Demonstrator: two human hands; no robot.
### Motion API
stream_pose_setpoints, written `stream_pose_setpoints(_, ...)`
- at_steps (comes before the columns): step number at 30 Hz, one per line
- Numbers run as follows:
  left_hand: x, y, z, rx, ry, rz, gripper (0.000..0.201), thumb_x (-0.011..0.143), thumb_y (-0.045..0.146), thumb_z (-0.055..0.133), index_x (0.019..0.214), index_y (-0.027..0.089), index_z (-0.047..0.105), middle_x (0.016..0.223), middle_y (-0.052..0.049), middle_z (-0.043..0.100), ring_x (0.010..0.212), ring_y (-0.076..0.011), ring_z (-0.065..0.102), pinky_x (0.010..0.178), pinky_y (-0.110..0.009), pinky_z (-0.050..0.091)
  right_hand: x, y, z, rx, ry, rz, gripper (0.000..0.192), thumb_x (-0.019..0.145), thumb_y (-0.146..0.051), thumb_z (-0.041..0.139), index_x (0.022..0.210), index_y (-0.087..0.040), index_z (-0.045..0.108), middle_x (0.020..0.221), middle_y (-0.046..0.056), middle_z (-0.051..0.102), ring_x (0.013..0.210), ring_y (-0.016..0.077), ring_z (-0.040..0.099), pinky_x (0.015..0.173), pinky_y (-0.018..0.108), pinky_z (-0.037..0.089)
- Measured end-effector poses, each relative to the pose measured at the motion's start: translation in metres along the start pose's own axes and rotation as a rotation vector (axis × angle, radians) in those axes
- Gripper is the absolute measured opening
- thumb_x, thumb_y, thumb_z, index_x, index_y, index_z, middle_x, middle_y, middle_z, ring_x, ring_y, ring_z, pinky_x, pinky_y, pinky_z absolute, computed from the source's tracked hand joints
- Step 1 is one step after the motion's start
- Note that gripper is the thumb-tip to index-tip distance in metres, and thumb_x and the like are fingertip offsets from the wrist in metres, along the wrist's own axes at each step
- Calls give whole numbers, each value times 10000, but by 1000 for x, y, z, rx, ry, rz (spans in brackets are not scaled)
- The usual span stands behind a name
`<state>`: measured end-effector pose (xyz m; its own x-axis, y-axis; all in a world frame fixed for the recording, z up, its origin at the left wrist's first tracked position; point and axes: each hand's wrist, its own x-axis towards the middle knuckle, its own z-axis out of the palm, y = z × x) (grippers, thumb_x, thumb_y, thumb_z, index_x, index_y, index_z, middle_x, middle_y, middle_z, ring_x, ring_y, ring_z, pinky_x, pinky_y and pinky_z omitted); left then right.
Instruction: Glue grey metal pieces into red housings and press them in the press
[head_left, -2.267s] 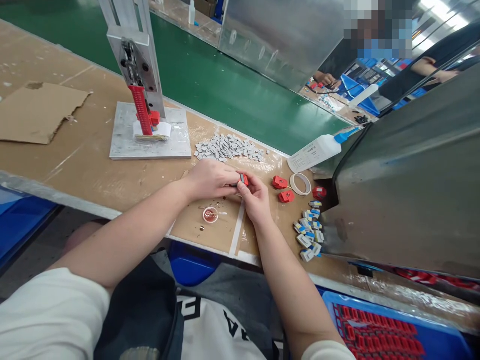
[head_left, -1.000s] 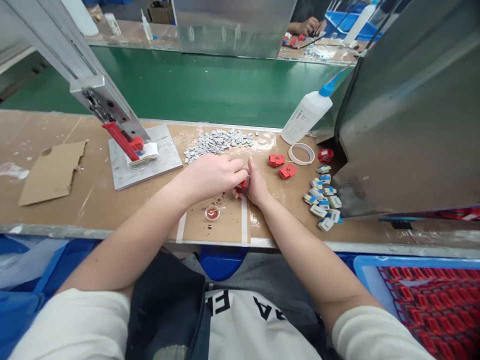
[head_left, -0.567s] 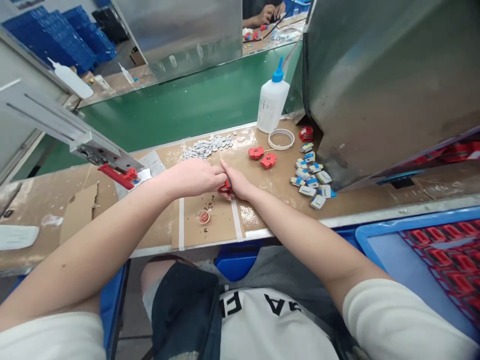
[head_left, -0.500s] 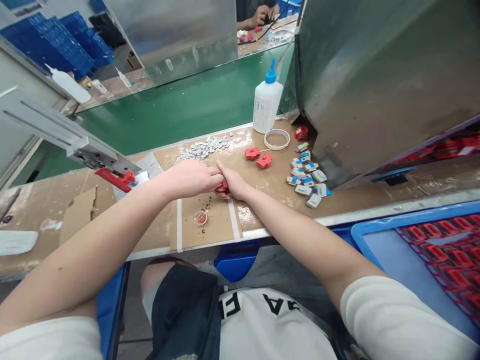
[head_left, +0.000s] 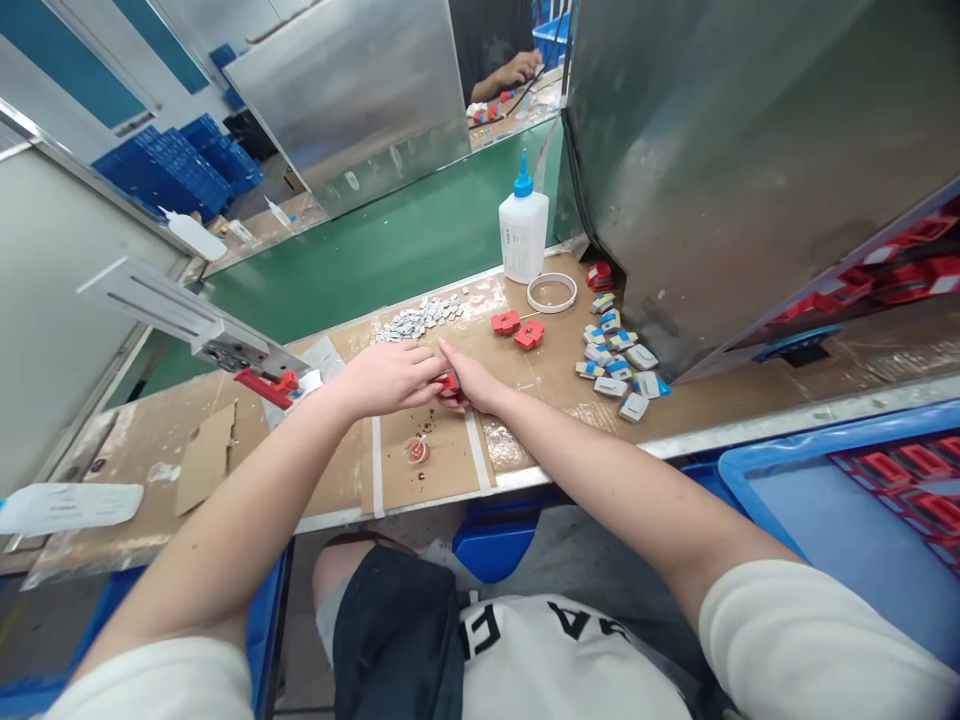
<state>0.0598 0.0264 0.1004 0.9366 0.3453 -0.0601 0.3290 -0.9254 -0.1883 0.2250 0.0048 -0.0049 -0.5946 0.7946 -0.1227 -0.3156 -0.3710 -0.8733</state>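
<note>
Between the left hand and right hand, the small red part is mostly covered by fingers, its shape unreadable. Beyond the grip, the grey chips are too small to tell apart. Lower right, the blue tray runs off frame.

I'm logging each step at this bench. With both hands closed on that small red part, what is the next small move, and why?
Probably keep pressing the red part together on the board: the left hand and right hand both pinch it, and it is too hidden to judge as finished.
</note>
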Motion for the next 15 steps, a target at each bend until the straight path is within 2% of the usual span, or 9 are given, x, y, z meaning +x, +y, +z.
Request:
stream_pose_setpoints(3,-14,10,14,-202,238,-220,284,978,414,626,1126,171,631,1055,-108,707,972,-223,667,755,-304,537,0,-1,1,-19,-17,14,861,912,-932,131,657,-204,514,397,20,493,301,122,410,289,214,243)
stream_pose_setpoints(5,-20,20,27,-373,395,-306,360,954,407,694,1218,173,616,1181,-141,697,1079,-235,663,795,-318,567,1,0,1,-16,4,12,895,893,-951,116,680,-195,545,403,33,518,309,139,462,294,215,263)
stream_pose_setpoints(7,-22,30,39,-494,503,-331,347,937,370,744,1214,187,644,1213,-146,703,1120,-239,664,856,-348,584,3,2,2,7,27,10,916,874,-971,121,699,-191,569,410,31,532,317,152,500,299,223,290)
stream_pose_setpoints(10,-21,40,55,-552,614,-324,303,899,326,810,1152,199,701,1165,-128,736,1103,-244,691,960,-418,575,4,5,3,36,39,17,916,878,-970,136,694,-192,584,408,17,525,315,159,512,307,239,317)
stream_pose_setpoints(15,-23,48,70,-683,784,-330,257,889,290,829,1124,212,760,1153,-114,779,1108,-242,730,989,-426,581,3,7,2,15,12,19,938,908,-937,109,742,-172,627,447,39,559,351,163,526,344,248,341)
